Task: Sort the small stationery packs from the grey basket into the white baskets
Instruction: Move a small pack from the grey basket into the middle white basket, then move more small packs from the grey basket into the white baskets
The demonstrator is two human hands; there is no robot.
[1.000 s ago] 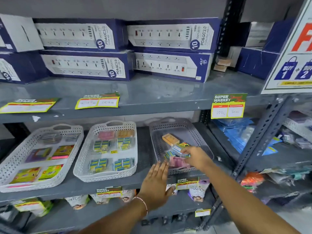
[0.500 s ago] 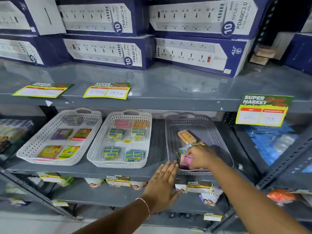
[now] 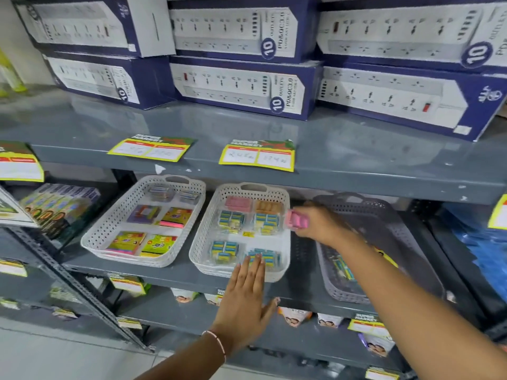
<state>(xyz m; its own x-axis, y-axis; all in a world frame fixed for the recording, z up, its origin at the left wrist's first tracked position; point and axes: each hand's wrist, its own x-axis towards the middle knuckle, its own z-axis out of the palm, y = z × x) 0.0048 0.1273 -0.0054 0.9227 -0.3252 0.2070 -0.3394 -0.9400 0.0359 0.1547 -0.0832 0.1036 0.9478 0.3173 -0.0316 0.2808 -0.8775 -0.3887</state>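
Note:
On the middle shelf stand two white baskets and a grey basket (image 3: 343,292) at the right. My right hand (image 3: 321,223) grips a pink pack (image 3: 296,220) just over the right rim of the middle white basket (image 3: 203,242), which holds pink, orange and blue-yellow packs. My left hand (image 3: 247,294) lies flat, fingers apart, against that basket's front rim. The left white basket (image 3: 109,229) holds several yellow, purple and grey packs. My right forearm hides most of the grey basket; a few packs (image 3: 341,266) show inside it.
Blue-and-white power strip boxes (image 3: 241,86) are stacked on the upper shelf (image 3: 356,160), whose front edge carries yellow price tags (image 3: 259,157). Boxed goods (image 3: 55,204) stand at the left, blue packets (image 3: 480,242) at the right. A lower shelf holds small pouches (image 3: 295,315).
My right hand has lifted the pink pack out of the grey basket and carried it left to the middle white basket. My left hand has moved up to that basket's front rim.

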